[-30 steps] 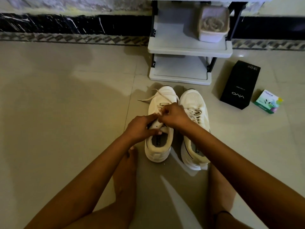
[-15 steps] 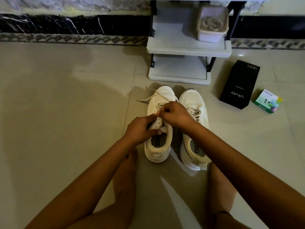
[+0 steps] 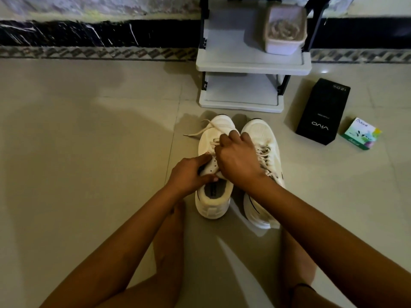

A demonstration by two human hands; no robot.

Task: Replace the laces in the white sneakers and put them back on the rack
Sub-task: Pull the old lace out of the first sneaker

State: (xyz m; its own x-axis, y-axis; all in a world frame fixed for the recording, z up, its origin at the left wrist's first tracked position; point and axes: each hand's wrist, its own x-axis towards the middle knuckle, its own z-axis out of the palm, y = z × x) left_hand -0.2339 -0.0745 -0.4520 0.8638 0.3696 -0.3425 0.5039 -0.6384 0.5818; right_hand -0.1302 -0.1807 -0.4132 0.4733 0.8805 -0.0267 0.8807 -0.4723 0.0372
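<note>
**Q:** Where are the sneakers right now?

**A:** Both are on the floor [image 3: 89, 152], side by side and touching, toes pointing at the white rack [image 3: 251, 65] just past them. Neither is on a shelf. The right-side sneaker [image 3: 262, 134] is laced up. The left-side sneaker [image 3: 212, 203] is the one being handled.

**Q:** What are the hands doing?

**A:** The left hand [image 3: 189, 174] grips the left-side sneaker at its opening, with the thumb tucked against the collar and the fingers curled over the eyelet flap. The right hand [image 3: 238, 161] sits on top of the lacing area with its fingers curled in tight. The lace [image 3: 201, 131] comes out from under those fingers and trails off over the toe to the floor, so it looks pinched. The actual fingertips are hidden under the hand though.

**Q:** Anything else around?

**A:** A pale tub [image 3: 285, 38] sits on the rack's middle shelf with something coiled inside, too blurry to call. Right of the rack, 2 boxes lie on the floor: a black box [image 3: 322, 112] and a small green box [image 3: 361, 133] just beside it. The person's bare legs are folded at the bottom of the view.
</note>
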